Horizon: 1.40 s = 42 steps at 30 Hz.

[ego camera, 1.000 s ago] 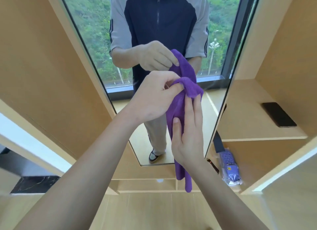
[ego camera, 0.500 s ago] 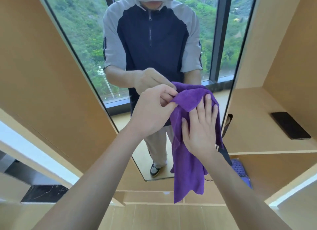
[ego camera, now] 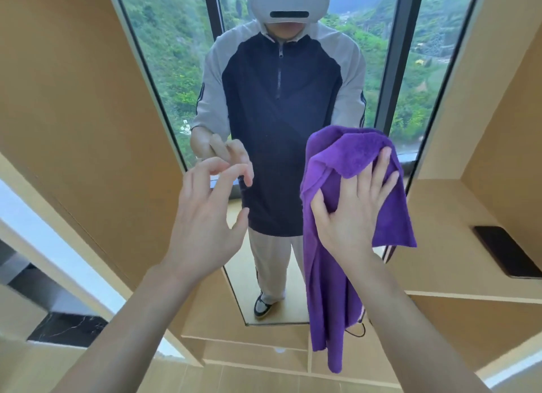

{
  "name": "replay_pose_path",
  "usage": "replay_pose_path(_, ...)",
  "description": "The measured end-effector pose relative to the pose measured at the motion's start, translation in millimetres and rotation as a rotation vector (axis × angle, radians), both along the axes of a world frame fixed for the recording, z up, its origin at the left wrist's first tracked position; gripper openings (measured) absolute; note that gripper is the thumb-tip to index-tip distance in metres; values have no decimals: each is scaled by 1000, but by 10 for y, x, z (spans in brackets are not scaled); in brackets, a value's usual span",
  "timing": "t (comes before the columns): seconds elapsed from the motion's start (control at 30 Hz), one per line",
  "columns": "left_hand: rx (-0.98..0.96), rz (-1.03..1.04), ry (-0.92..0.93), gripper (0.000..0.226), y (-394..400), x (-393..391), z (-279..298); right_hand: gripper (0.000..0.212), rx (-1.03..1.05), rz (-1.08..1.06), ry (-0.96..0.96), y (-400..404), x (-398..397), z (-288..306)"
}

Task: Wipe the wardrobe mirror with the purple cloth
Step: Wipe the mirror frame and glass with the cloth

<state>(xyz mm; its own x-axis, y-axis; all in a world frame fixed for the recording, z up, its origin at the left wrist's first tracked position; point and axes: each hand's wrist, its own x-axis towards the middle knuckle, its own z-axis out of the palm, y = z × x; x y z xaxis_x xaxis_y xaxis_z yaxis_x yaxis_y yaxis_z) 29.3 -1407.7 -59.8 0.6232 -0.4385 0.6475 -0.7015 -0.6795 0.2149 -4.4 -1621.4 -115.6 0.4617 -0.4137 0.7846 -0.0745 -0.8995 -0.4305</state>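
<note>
Wooden wardrobe panelling (ego camera: 73,113) at left. Next, left hand (ego camera: 205,219) raised before mirror (ego camera: 278,99), fingers loose, holding nothing, apart from purple cloth (ego camera: 325,290). That hangs against mirror's right side, right hand (ego camera: 352,216) pressing it, fingers straight and splayed. Far right, dark phone (ego camera: 504,251) on shelf (ego camera: 440,260).

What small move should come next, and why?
Probably sweep the right hand leftward across the mirror, dragging the cloth with it. The hand's spread fingers appear to press the cloth flat near the mirror's right edge. The left hand hovers open, apart from the cloth, and the glass to the left lies uncovered.
</note>
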Motion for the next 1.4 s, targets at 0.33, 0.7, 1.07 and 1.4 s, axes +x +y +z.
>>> replay_pose_path(0.33,-249,69,-144,84,132,373,155,50,-414,65,218,249,66,98)
replay_pose_path(0.7,-456,-52,266,120,44,419,231,68,-182,-113,125,-359,-195,490)
replay_pose_path(1.07,-460,-108,235,121,13,599,192,66,-641,26,181,250,272,868)
replay_pose_path(1.4,-465,-42,291,120,-5,554,223,50,-409,-82,288,-3,-48,427)
